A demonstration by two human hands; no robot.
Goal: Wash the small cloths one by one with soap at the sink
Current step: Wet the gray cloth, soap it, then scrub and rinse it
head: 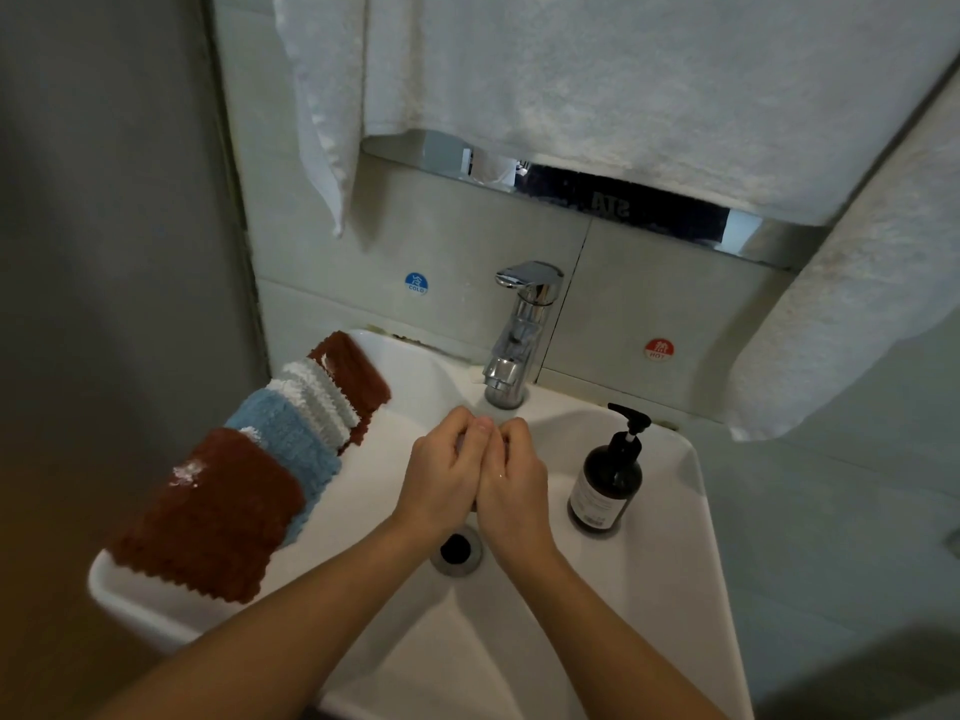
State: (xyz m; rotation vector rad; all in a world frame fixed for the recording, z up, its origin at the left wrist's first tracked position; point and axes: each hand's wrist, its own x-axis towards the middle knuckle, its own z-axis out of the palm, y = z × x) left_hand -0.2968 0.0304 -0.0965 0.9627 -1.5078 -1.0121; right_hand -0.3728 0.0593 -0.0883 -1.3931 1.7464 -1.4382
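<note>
My left hand (444, 478) and my right hand (511, 483) are pressed together over the white sink (670, 589), just below the chrome tap (519, 335). The fingers of both hands curl inward against each other, and no cloth shows between them. Several small cloths lie overlapped along the sink's left rim: a brown cloth (208, 517) nearest me with a dab of white foam on it, then a blue cloth (291, 439), a white and grey cloth (322, 392), and another brown cloth (353, 366) at the far end. A dark soap pump bottle (605, 480) stands on the right rim.
The drain (456, 550) is open below my wrists. White towels (597, 96) hang above the tap and at the right. A cold sticker (416, 283) and a hot sticker (659, 349) sit on the tiled wall. A grey wall closes in the left side.
</note>
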